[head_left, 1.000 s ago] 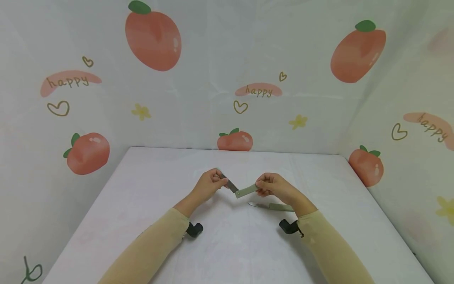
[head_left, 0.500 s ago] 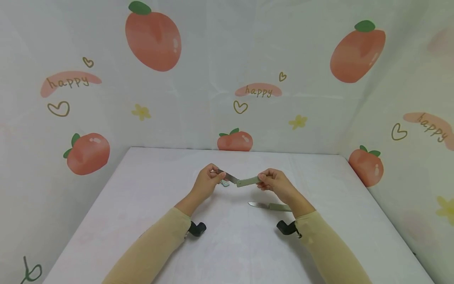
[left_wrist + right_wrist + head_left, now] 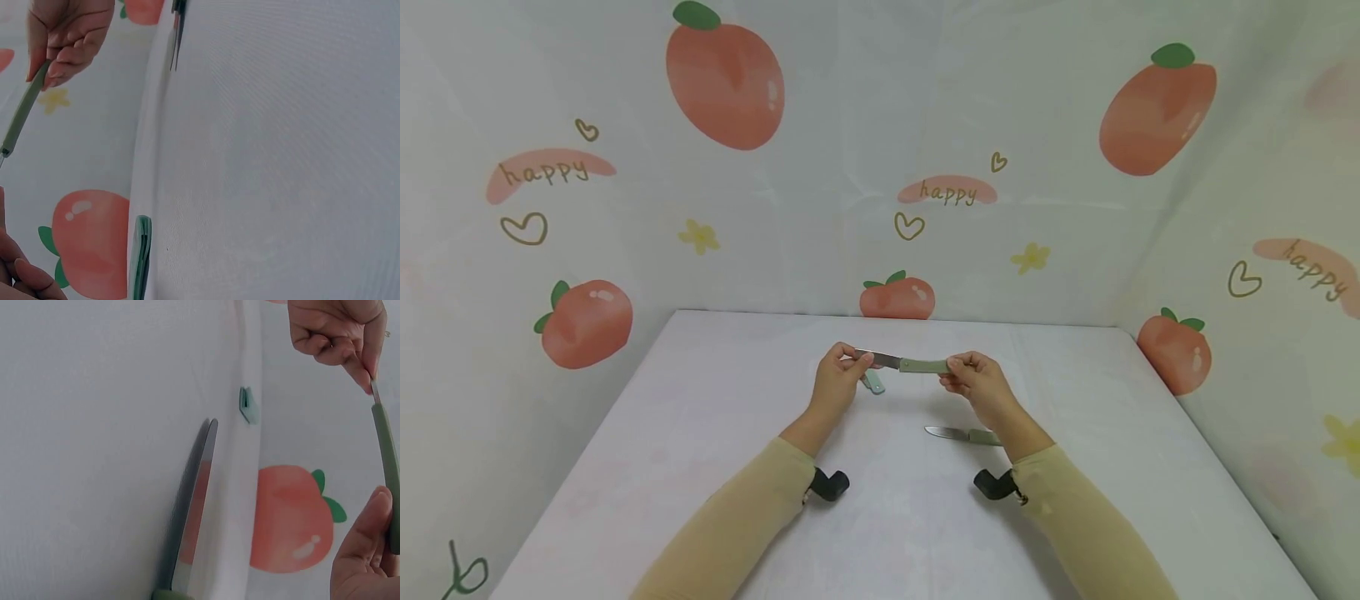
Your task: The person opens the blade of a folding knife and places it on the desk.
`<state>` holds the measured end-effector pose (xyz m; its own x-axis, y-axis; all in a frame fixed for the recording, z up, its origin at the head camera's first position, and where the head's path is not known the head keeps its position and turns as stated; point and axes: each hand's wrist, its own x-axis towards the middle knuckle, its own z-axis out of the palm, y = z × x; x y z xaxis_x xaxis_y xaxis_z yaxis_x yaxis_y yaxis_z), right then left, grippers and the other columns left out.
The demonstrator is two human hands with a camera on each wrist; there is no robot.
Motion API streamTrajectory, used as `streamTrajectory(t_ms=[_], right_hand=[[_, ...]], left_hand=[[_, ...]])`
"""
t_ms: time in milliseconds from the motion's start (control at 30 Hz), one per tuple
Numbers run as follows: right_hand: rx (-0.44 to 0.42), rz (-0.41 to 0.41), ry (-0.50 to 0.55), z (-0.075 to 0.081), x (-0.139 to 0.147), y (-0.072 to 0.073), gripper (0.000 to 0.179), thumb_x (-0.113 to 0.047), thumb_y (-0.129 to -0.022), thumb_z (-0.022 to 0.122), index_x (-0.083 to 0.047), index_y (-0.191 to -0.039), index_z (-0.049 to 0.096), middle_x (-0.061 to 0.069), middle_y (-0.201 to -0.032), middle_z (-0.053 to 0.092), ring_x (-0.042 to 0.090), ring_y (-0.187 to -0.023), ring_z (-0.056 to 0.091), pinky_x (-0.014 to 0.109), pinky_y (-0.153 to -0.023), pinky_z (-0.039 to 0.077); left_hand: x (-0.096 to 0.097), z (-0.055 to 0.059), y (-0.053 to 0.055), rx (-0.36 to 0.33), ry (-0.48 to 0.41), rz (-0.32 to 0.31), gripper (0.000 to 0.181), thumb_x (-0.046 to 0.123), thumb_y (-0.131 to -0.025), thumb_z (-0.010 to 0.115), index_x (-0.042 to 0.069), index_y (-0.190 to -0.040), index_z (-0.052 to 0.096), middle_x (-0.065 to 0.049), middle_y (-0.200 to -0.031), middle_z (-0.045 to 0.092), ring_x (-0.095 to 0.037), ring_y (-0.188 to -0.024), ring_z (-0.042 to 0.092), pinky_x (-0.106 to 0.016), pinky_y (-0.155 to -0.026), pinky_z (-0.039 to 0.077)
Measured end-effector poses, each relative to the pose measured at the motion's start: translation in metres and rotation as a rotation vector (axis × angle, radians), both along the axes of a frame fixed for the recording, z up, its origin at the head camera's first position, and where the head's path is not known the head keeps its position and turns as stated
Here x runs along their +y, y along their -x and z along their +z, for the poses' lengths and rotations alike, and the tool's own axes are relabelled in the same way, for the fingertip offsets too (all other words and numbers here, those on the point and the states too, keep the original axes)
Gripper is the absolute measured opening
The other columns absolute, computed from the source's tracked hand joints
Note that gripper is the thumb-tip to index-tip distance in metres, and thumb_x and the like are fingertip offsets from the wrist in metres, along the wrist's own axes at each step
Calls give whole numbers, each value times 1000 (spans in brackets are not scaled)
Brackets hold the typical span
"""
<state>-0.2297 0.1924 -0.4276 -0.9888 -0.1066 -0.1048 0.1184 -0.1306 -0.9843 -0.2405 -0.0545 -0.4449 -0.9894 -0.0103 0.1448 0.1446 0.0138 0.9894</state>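
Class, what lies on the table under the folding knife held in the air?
Under the folding knife, the white table holds a small green piece near the left hand. That hand covers part of it.

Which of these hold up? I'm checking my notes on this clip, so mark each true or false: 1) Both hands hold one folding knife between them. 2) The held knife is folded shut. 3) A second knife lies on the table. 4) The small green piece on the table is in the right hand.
1) True: the left hand pinches the blade end and the right hand grips the green handle of the folding knife.
2) False: it is opened out nearly straight, held level above the table.
3) True: a second knife lies flat by the right wrist.
4) False: the small green piece lies untouched near the left hand.
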Motion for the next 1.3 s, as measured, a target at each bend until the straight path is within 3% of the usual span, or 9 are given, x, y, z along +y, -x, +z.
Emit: streamTrajectory(t_ms=[200, 367, 533, 667, 800, 833, 1000, 1300], right_hand=[[-6, -55, 82, 1, -7, -1, 10, -7, -103, 54, 2, -106, 53, 3, -80, 69, 9, -72, 66, 20, -72, 54], [-8, -63, 94, 2, -8, 0, 8, -6, -103, 54, 1, -106, 52, 2, -79, 69, 8, -71, 67, 20, -71, 54], [-4, -38, 29, 2, -5, 0, 16, -10, -104, 55, 5, -110, 52, 3, -82, 68, 9, -73, 67, 21, -73, 55], [1, -22, -21, 3, -1, 0, 19, -10, -103, 56, 7, -112, 52, 4, -84, 67, 10, -75, 66, 22, -72, 55], [-13, -2, -76, 3, 3, 0, 18, -10, -103, 57, 5, -112, 54, 5, -86, 67, 13, -77, 65, 24, -74, 55], [-11, 10, -89, 4, 4, -1, 19, -11, -103, 57, 5, -112, 55, 5, -86, 67, 13, -77, 65, 25, -74, 55], [-20, 56, -147, 3, 9, -1, 16, -11, -101, 60, 4, -108, 58, 5, -85, 68, 14, -76, 66, 28, -75, 55], [-22, 201, -205, 1, 19, -4, 22, -11, -101, 60, 8, -112, 57, 6, -89, 68, 15, -81, 65, 26, -76, 54]], left_hand=[[8, 0, 1, -67, -128, 75, 23, 11, -97, 67, 9, -86, 47, -15, -90, 76, -15, -63, 52, -20, -54, 33], [12, 0, -1, -123, -191, 112, 22, 12, -98, 66, 9, -87, 48, -10, -87, 76, -12, -64, 52, -22, -59, 38], [9, -1, -2, -110, -132, 103, 20, 14, -96, 68, 9, -89, 50, -11, -90, 76, -14, -64, 55, -21, -57, 34], [3, 3, -5, -118, -72, 57, 21, 13, -95, 70, 8, -90, 50, -15, -93, 76, -9, -65, 55, -22, -59, 35], [-2, 4, -7, -138, -49, 18, 21, 12, -94, 71, 6, -91, 51, -12, -91, 75, -12, -73, 57, -23, -61, 34], [-4, -1, -4, -148, -51, 14, 22, 13, -93, 72, 7, -92, 52, -11, -90, 74, -14, -75, 58, -24, -62, 34], [-10, -1, -5, -198, -12, -6, 20, 11, -91, 74, 5, -92, 54, -2, -83, 69, -19, -77, 55, -26, -63, 35], [-21, -5, -5, -301, 102, -85, 23, 19, -89, 77, 9, -89, 56, -7, -82, 70, -19, -78, 51, -29, -66, 35]])
